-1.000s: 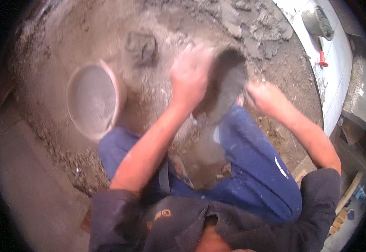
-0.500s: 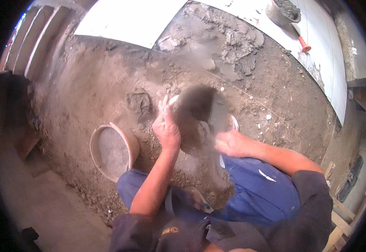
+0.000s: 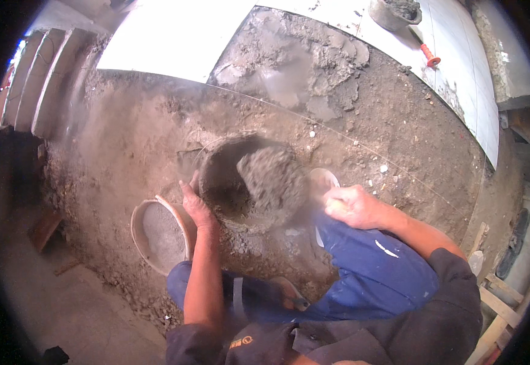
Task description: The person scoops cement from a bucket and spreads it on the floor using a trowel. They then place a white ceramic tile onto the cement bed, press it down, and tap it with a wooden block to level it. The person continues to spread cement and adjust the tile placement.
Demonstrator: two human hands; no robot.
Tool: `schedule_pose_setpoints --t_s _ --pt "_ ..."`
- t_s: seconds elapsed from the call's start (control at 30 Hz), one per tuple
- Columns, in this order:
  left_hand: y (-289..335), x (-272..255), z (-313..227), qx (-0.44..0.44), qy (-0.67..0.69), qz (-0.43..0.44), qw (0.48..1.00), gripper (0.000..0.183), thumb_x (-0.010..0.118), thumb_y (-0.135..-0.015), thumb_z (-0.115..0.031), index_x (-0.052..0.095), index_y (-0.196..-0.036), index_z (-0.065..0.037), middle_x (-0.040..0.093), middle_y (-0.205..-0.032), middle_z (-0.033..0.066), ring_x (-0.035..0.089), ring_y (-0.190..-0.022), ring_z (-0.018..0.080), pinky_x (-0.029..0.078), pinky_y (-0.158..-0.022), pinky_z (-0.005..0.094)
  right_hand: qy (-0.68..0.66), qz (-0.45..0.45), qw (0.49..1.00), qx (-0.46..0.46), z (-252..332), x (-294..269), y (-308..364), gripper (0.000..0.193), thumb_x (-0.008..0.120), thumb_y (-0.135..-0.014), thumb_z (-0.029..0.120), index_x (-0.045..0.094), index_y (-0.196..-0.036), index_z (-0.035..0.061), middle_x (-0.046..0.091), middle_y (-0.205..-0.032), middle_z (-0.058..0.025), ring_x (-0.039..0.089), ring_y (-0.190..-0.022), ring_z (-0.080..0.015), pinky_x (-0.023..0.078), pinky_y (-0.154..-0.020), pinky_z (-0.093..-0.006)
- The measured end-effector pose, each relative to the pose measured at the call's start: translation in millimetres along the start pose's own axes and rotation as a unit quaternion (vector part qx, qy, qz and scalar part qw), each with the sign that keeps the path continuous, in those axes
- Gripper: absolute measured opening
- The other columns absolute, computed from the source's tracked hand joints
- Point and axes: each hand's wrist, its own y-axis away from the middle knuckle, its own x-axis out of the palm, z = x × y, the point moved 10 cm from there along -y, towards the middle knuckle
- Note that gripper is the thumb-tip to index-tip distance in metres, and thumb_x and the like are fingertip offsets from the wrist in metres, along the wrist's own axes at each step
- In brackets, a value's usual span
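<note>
A mortar-caked bucket (image 3: 219,173) stands in front of me, its mouth facing up toward me. Inside, a grey lump of wet mortar (image 3: 274,176) looks smeared by motion. My left hand (image 3: 197,204) is closed on the bucket's left side, fingers at the rim. To the right of the bucket, my right hand (image 3: 351,207) is a fist above my knee; what it grips, if anything, is hidden. A pale rounded thing (image 3: 324,178) shows just beyond that fist, too unclear to name. A second bucket (image 3: 190,234) of dry grey powder sits at my left.
White tiles (image 3: 168,42) lie at the far side, beside spread mortar (image 3: 313,67). On the right-hand tiles (image 3: 459,73) rest a mortar pail (image 3: 392,18) and an orange-handled tool (image 3: 429,56). A string (image 3: 338,135) crosses the rough ground. Wood pieces (image 3: 499,307) lie at right.
The bucket has come nearer and left, and its mouth has turned so the mortar shows. My left hand has moved left and lower with it; my right hand has shifted slightly right.
</note>
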Motion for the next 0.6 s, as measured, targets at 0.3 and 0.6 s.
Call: schedule_pose_setpoints --t_s 0.3,0.6 --pt "-14.2 -60.0 12.7 0.000 -0.146 -0.124 0.981 0.071 0.038 -0.104 -0.054 0.067 -0.118 0.009 0.071 -0.110 0.0131 0.065 -0.100 0.0226 0.049 -0.094 0.0335 0.090 -0.192 0.976 0.053 15.2 -106.8 -36.9 0.027 0.052 -0.100 0.026 0.062 -0.106 0.0013 0.063 -0.081 -0.0068 0.061 -0.068 -0.0133 0.051 -0.061 -0.0302" --pt "-6.4 -50.6 -4.5 0.006 -0.203 -0.137 0.970 0.068 0.038 -0.105 -0.052 0.069 -0.115 0.008 0.072 -0.104 0.0128 0.065 -0.094 0.0211 0.050 -0.089 0.0339 0.294 -0.373 0.877 0.078 -61.4 -178.6 -115.7 0.024 0.053 -0.095 0.020 0.063 -0.109 0.0042 0.065 -0.099 -0.0207 0.063 -0.097 -0.0381 0.051 -0.085 -0.0450"
